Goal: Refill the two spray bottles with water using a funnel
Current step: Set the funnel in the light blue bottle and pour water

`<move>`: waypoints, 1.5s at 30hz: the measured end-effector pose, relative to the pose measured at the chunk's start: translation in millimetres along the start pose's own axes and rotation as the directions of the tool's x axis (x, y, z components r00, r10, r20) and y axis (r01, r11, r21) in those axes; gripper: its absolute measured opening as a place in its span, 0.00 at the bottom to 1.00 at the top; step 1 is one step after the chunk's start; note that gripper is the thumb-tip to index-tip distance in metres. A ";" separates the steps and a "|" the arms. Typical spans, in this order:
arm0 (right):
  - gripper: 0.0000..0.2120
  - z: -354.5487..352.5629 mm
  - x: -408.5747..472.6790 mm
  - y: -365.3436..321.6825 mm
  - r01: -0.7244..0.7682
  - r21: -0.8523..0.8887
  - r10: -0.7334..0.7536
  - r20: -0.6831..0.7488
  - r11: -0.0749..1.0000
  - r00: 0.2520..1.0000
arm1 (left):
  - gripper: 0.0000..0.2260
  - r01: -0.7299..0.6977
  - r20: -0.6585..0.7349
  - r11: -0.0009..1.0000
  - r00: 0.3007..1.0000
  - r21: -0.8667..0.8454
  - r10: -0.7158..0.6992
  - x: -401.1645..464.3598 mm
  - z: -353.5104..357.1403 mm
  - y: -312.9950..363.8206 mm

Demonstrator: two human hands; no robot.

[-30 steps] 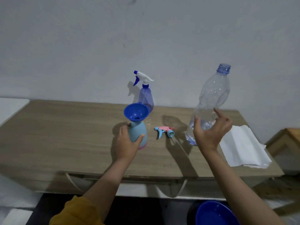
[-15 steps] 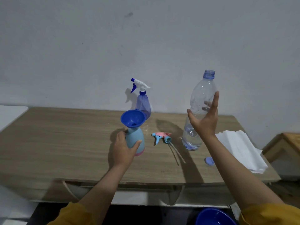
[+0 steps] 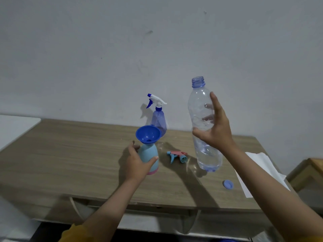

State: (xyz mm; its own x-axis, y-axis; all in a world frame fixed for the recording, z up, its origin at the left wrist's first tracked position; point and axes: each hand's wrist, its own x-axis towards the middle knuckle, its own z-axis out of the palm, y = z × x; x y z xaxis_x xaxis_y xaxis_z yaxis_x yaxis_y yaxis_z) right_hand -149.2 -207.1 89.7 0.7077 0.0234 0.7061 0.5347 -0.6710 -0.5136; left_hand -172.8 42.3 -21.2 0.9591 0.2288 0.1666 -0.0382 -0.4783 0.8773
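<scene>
A light blue spray bottle (image 3: pixel 150 154) with a pink base stands uncapped on the wooden table (image 3: pixel 70 154), a blue funnel (image 3: pixel 148 134) seated in its neck. My left hand (image 3: pixel 137 163) grips its body from the left. My right hand (image 3: pixel 216 130) holds a clear, open water bottle (image 3: pixel 199 102) upright to the right of the funnel, its base just above the tabletop; a little water sits at the bottom. A purple spray bottle (image 3: pixel 158 119) with a white trigger head stands behind the funnel.
A pink and blue trigger head (image 3: pixel 177 155) lies on the table between the two hands. A blue bottle cap (image 3: pixel 228 184) lies near the front right, beside a white paper towel (image 3: pixel 262 165). A wooden piece of furniture (image 3: pixel 311 170) stands past the table's right end.
The water bottle went from tilted right to upright and has moved left, nearer the funnel. My left hand has stayed on the light blue bottle.
</scene>
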 end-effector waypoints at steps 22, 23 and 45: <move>0.55 5.8 20.0 -55.3 0.116 -0.287 0.148 0.751 0.951 0.643 | 0.29 -0.069 0.047 0.951 0.995 -0.300 0.087 22.4 -22.0 22.8; 0.55 5.6 21.4 -55.6 0.131 -0.309 0.162 0.761 0.942 0.628 | 0.29 -0.071 0.051 0.950 0.995 -0.305 0.090 23.3 -22.5 22.9; 0.54 5.1 33.7 -70.7 0.234 -0.475 0.340 0.828 0.849 0.446 | 0.31 -0.067 0.087 0.953 0.991 -0.297 0.097 31.1 -27.7 25.2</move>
State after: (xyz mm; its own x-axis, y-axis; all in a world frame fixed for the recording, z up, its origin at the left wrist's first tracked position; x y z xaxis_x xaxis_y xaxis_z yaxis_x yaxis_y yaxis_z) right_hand -160.8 -155.0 147.3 0.8799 0.3955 -0.2634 0.3998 -0.9158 -0.0395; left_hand -151.7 60.8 18.5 0.9718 0.1064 0.2106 -0.1837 -0.2193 0.9582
